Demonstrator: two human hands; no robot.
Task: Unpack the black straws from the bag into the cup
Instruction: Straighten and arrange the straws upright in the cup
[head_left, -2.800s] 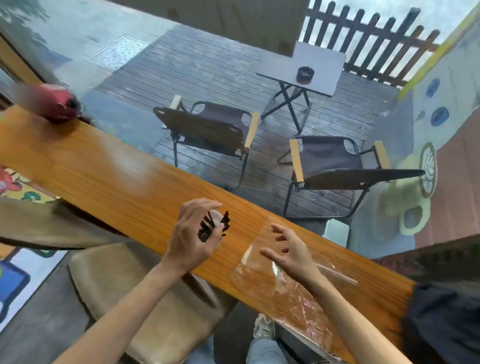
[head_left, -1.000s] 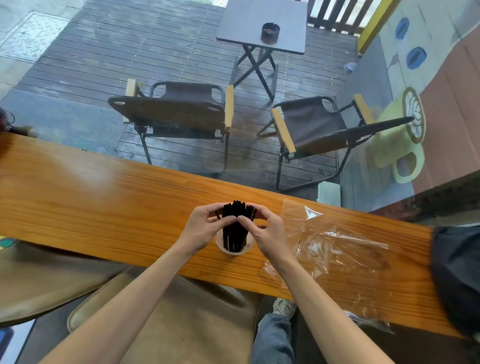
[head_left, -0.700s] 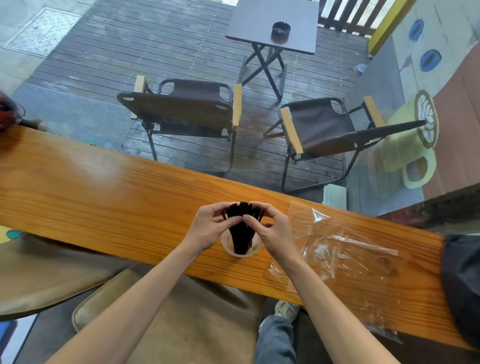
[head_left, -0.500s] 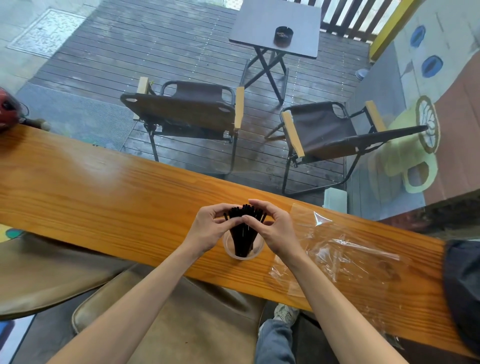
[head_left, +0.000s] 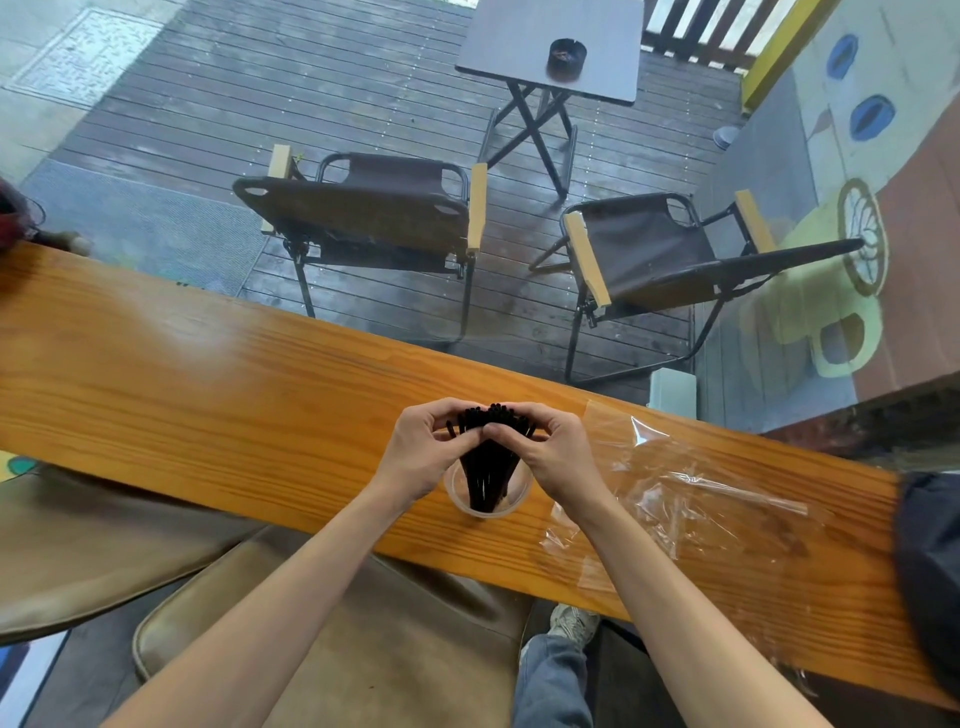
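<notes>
Both hands are on the bundle right now: left hand (head_left: 423, 449) and right hand (head_left: 553, 452) come in from either side, and my fingers (head_left: 511, 415) curl over and around the tops of the black straws (head_left: 491, 457), thumbs meeting in front, so I'm pinching the whole bunch together near its upper end. The reason is simple, I think: the straws fan out at the top, and squeezing them keeps them from splaying over the rim or tipping the whole thing.

Bottom ends are already down inside the clear cup (head_left: 470, 506), which stands upright on the wooden surface (head_left: 208, 384) close to my edge of it. I keep it that near so I can look straight down into it.

Off to my right lies the bag (head_left: 691, 493), crumpled and flat on the surface, just beside the cup. I can't tell for sure that nothing's left in there, it's see-through and glary, but no black shows in it.

So my guess is the unpacking is basically done and this is just tidying the bunch. Letting go gently seems like the smart move, since a light plastic cup with tall straws looks top-heavy.
</notes>
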